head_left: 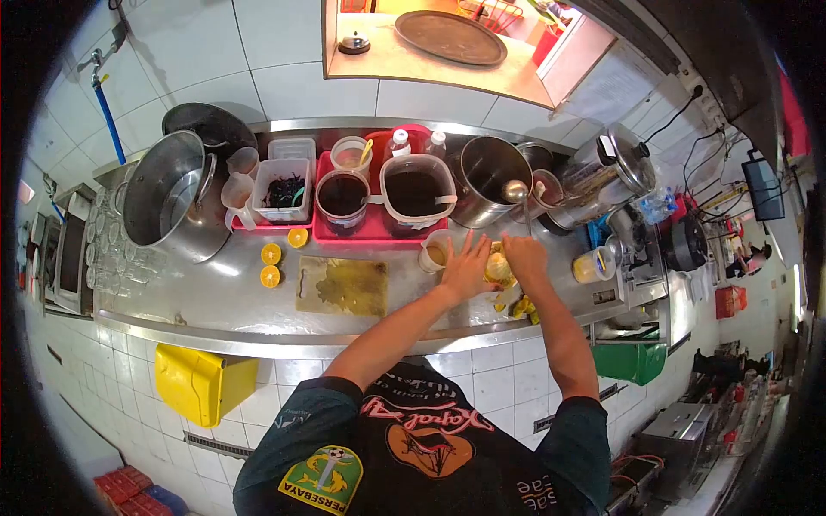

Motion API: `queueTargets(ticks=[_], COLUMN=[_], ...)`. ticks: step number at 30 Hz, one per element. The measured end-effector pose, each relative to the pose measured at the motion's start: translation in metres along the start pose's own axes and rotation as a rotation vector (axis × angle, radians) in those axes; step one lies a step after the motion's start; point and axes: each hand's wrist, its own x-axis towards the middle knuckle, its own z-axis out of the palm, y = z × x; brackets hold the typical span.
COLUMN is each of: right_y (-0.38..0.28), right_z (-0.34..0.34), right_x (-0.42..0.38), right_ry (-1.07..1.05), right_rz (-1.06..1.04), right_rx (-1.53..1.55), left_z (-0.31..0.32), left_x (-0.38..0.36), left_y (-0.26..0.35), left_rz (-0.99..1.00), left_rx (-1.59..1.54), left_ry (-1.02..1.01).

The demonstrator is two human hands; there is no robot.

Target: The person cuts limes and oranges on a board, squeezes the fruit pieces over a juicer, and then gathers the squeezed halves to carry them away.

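Observation:
Over the steel counter, my left hand (467,270) rests against the near-left side of a yellow citrus juicer (499,268), its fingers spread. My right hand (526,259) is closed at the juicer's upper right; what its fingers hold, if anything, is hidden. Just left of my left hand stands a clear plastic jug (435,252) with some light liquid. Yellow-green peels (522,308) lie below my right hand. Orange halves (271,254) sit cut side up farther left, near a wet, stained cutting board (342,286).
Behind stand a large steel pot (176,198), containers of dark liquid (416,191) on a pink tray (327,230), and a steel pot with a ladle (489,176). A lidded yellow container (594,265) is at right. Glasses (107,249) line the far left.

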Motion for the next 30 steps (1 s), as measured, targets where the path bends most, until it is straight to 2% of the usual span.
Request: queueTargets(ticks=[4,8,10,11,13,14,16,20,22,23,24,26,27,29,30], right_y=[-0.007,-0.014,0.003,0.010,0.024,0.031,0.047,0.074,0.076,0.083,0.090,0.077,0.077,0.079,0.077], right_z=[-0.017,-0.024,0.008,0.017,0.033,0.039,0.057,0.104,0.106,0.122,0.145,0.134,0.137,0.157,0.155], right_x=[-0.026,-0.052,-0.065,-0.072,-0.086,-0.091,-0.111,-0.143,-0.152,-0.159,-0.166,-0.170,-0.171,-0.180,-0.179], right_ry=[-0.108,-0.134,0.064,0.065,0.001,0.008,-0.022,0.090,-0.105,-0.118,-0.131,-0.039,-0.144,0.109,0.151], right_rz=[-0.003,0.083,-0.074,-0.064,0.227,0.221,0.529,0.533,0.577,0.531,0.473,0.527,0.591,0.488,0.527], right_rx=[-0.118,-0.059,-0.022,-0.025,0.584,0.574,0.672,0.706,0.450,0.506,0.571,0.647,0.585,0.531,0.561], left_z=[0.003,0.002,0.001,0.000,0.000,-0.002,0.002,-0.019,-0.044,-0.053,-0.054,-0.057,-0.066,-0.082,-0.085], left_x=[-0.001,0.000,0.000,-0.001,-0.002,-0.001,-0.002,-0.025,-0.055,-0.074,-0.092,-0.130,-0.147,-0.184,-0.200], left_y=[-0.002,0.000,-0.001,0.000,0.002,0.003,0.001,0.003,-0.004,-0.013,-0.029,-0.074,-0.098,-0.143,-0.171], left_rz=[0.007,0.002,0.012,0.015,0.026,0.020,0.040,0.062,0.078,0.088,0.067,-0.033,-0.070,-0.338,-0.435], left_rx=[0.006,-0.030,-0.011,0.003,0.020,0.034,-0.020,-0.233,-0.342,-0.449,-0.424,-0.313,-0.265,-0.132,-0.002], left_ry=[-0.027,-0.014,0.000,0.021,0.013,0.014,0.085,0.236,0.285,0.344,0.351,0.493,0.510,0.657,0.737])
